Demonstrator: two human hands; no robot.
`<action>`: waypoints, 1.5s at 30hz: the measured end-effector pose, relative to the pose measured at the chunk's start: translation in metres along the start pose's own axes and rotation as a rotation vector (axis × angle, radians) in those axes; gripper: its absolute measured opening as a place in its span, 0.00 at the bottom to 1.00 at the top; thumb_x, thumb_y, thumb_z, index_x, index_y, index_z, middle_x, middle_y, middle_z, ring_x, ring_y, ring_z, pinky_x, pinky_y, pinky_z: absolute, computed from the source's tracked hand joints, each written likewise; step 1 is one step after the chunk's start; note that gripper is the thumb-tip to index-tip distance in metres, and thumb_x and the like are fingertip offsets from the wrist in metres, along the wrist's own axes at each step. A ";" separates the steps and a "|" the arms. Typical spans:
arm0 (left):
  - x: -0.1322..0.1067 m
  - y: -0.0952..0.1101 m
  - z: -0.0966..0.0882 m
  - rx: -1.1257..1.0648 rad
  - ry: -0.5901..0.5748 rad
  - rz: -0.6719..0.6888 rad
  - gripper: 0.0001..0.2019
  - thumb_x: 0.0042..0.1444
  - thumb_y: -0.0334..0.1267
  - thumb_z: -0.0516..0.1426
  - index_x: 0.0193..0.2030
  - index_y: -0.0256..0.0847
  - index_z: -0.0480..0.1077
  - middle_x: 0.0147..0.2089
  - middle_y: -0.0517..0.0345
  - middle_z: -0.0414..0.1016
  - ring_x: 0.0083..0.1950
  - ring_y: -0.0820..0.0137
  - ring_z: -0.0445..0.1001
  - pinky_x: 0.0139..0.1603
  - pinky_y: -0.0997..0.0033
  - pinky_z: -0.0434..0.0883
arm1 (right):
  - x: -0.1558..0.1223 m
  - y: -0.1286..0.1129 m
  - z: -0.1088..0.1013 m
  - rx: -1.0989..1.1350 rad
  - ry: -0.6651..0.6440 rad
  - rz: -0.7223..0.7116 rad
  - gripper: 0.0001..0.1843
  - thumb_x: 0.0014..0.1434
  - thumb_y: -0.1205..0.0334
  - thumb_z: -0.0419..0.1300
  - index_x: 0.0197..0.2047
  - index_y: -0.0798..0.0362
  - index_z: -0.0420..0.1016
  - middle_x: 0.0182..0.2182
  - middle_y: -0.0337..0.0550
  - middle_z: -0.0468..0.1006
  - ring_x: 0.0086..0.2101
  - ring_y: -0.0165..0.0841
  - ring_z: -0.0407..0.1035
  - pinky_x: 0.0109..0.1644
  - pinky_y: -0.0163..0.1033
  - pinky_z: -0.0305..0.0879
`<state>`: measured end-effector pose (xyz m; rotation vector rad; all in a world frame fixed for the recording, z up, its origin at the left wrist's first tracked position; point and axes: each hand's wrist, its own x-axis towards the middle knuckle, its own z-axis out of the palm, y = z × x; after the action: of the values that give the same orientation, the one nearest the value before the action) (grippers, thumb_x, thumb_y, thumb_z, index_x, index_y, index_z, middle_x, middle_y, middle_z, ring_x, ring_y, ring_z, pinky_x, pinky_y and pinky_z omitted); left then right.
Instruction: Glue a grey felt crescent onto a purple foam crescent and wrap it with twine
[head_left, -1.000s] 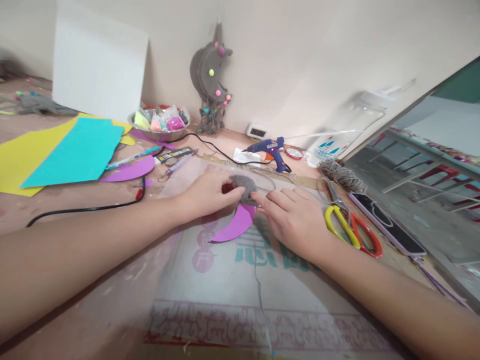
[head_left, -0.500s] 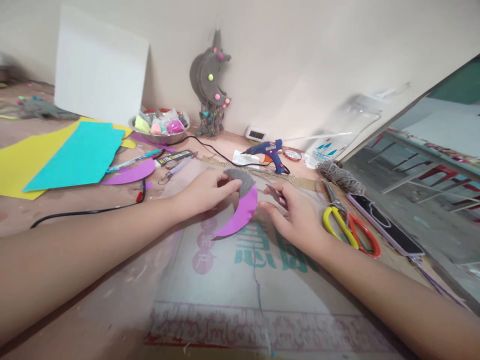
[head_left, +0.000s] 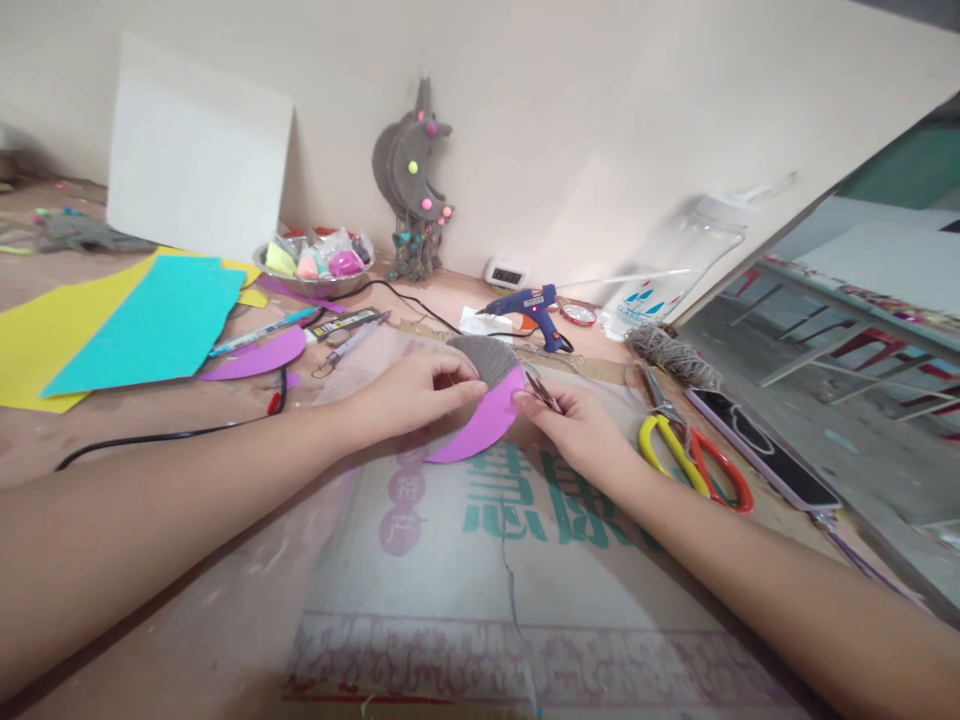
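A purple crescent (head_left: 480, 417), its upper part covered by grey yarn (head_left: 487, 357), is held above a printed board. My left hand (head_left: 427, 385) is closed on the yarn-covered part, thumb in front and fingers mostly hidden behind. On the other side my right hand (head_left: 574, 420) has its thumb against the purple edge. A small dark pointed tool (head_left: 544, 393) sticks out between its fingers; its exact kind is unclear. From the crescent a thin grey strand seems to run towards the yarn ball (head_left: 670, 354) at the right.
Beyond the hands lie a blue glue gun (head_left: 525, 308) and a small clock (head_left: 505, 273). Scissors (head_left: 694, 455) and a phone (head_left: 761, 445) are at right. Turquoise sheet (head_left: 142, 320), bowl (head_left: 315, 278) and black cord (head_left: 180, 435) are at left. A moon decoration (head_left: 411, 170) stands against the wall.
My right hand has moved in from beside the crescent to touch its purple edge. The crescent has turned slightly, showing more of the grey yarn. The view has shifted a little.
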<state>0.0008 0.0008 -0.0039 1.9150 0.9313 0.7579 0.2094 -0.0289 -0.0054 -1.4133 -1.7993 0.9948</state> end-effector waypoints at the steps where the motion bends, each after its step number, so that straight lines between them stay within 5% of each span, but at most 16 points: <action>1: 0.000 -0.001 0.000 0.007 -0.003 0.029 0.10 0.55 0.42 0.53 0.29 0.37 0.68 0.23 0.62 0.68 0.23 0.77 0.64 0.23 0.77 0.60 | 0.000 0.001 0.000 0.007 -0.001 0.015 0.18 0.56 0.47 0.56 0.26 0.54 0.66 0.19 0.32 0.56 0.20 0.24 0.49 0.23 0.32 0.46; 8: 0.003 -0.005 0.001 0.052 0.019 0.083 0.08 0.55 0.38 0.51 0.29 0.37 0.68 0.27 0.62 0.68 0.29 0.75 0.67 0.31 0.76 0.64 | 0.001 0.001 0.001 0.020 -0.017 0.001 0.19 0.55 0.45 0.55 0.27 0.54 0.67 0.20 0.33 0.59 0.21 0.25 0.51 0.24 0.33 0.48; 22: 0.003 -0.004 0.001 -0.022 0.020 -0.107 0.15 0.55 0.48 0.51 0.28 0.38 0.65 0.22 0.63 0.65 0.20 0.77 0.61 0.19 0.77 0.57 | 0.004 0.003 0.001 0.012 -0.071 -0.042 0.18 0.57 0.46 0.55 0.30 0.54 0.69 0.22 0.34 0.63 0.22 0.26 0.54 0.25 0.33 0.51; 29: 0.004 -0.002 -0.001 -0.040 0.015 -0.018 0.14 0.55 0.46 0.50 0.25 0.39 0.64 0.22 0.62 0.66 0.24 0.75 0.64 0.24 0.75 0.60 | 0.003 0.001 0.001 0.006 -0.080 -0.028 0.18 0.58 0.46 0.53 0.28 0.54 0.66 0.21 0.33 0.60 0.22 0.25 0.53 0.24 0.32 0.51; 45: 0.005 -0.005 0.000 -0.052 0.018 -0.061 0.15 0.54 0.48 0.52 0.26 0.39 0.64 0.21 0.64 0.62 0.20 0.77 0.61 0.20 0.76 0.56 | 0.005 0.003 -0.001 -0.040 -0.075 -0.039 0.18 0.57 0.47 0.54 0.30 0.53 0.69 0.21 0.34 0.61 0.22 0.27 0.54 0.25 0.33 0.52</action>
<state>0.0023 0.0063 -0.0075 1.8292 0.9672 0.7577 0.2104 -0.0237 -0.0078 -1.3751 -1.9039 1.0095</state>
